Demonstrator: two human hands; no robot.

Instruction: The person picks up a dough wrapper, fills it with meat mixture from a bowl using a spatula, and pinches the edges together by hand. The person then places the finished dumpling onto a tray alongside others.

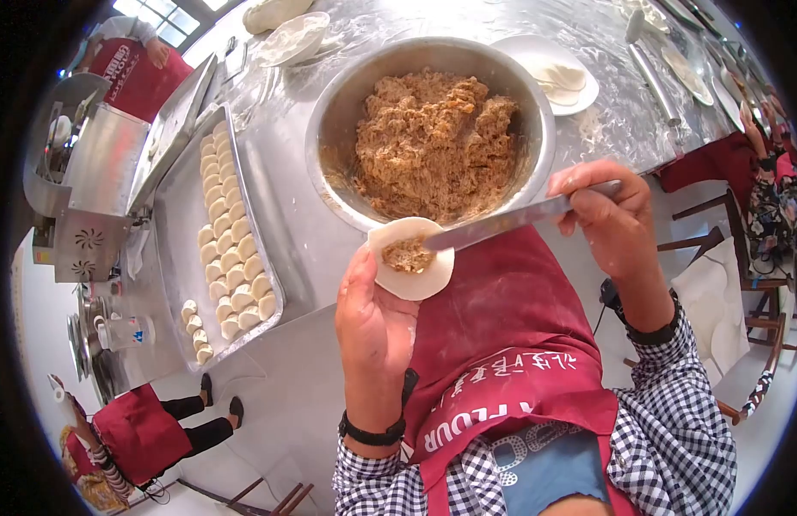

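Note:
On my left hand (372, 331) rests a round dumpling wrapper (433, 279), held at its edge by the fingers. A small heap of brown filling (407, 254) sits in its middle. My right hand (606, 211) grips a flat metal spreader (510, 220), its blade tip touching the filling on the wrapper. Just beyond both hands stands a large metal bowl (319, 172), with a mound of brown minced filling (437, 142) inside.
At left, a metal tray (179, 224) carries rows of folded dumplings (235, 249). A white plate (583, 99) of wrappers (549, 79) and a rolling pin (655, 84) lie on the floury table (278, 172). People in red aprons are around the edges.

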